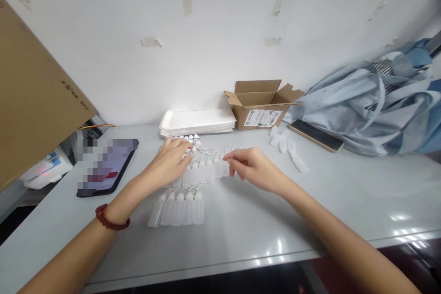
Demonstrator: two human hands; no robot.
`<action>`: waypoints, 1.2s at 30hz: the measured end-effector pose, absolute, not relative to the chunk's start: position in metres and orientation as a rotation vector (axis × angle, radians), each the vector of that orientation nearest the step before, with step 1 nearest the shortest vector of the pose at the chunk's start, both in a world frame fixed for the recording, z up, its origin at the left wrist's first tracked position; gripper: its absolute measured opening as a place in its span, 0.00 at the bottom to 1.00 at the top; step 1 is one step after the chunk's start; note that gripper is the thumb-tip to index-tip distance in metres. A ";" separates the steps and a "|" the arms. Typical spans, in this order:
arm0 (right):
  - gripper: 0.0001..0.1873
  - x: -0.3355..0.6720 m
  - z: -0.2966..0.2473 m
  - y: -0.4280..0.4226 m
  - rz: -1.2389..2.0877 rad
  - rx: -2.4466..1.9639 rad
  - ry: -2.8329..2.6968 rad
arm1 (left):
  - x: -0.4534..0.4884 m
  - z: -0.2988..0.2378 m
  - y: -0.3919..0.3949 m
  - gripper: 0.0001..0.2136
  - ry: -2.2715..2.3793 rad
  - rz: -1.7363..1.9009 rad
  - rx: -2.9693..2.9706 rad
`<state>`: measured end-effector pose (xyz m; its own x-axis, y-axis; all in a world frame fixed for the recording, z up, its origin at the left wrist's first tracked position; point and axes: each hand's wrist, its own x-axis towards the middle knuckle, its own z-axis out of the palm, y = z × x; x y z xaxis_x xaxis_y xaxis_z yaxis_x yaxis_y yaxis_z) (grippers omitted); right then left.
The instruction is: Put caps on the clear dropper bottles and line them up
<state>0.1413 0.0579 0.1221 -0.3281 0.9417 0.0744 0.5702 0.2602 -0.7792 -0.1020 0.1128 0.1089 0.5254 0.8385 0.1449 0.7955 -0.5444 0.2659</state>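
Head view shows both hands low over a pale grey table (241, 225), working at small translucent squeeze bottles with tethered caps. The left hand (170, 161) lies palm down across the upper row of bottles (203, 168). Its fingers are bent over the caps and cover the left part of that row, so I cannot tell whether it grips anything or merely presses. A red bead bracelet (110, 220) circles that wrist. The right hand (253, 167) has thumb and fingertips drawn together, seemingly pinched on the end bottle (223, 166) at the right end of the row, though white plastic on the pale tabletop blurs the outline.

Nearer the person, a lower row of bottles (179, 209) lies side by side, touched by neither hand. A few loose bottles (287, 149) lie to the right, just beside a dark phone (315, 134). Behind the hands sit a stack of white trays (198, 121) and a small cardboard box (260, 103) with open flaps, its inside hidden. A blue bag (379, 101) slumps at right, cut off by the frame. At left lie a tablet (106, 165), its screen pixelated, and a large cardboard box (31, 92), only partly in view.
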 end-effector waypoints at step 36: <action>0.15 0.279 0.100 0.119 -0.012 -2.061 -1.726 | -0.111 0.085 0.132 0.17 1.438 0.472 2.716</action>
<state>0.2792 0.1189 0.1001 0.2174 0.9327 0.2878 0.9368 -0.1165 -0.3300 -0.1108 0.1321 0.0851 0.5260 0.8129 0.2500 0.8031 -0.5715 0.1687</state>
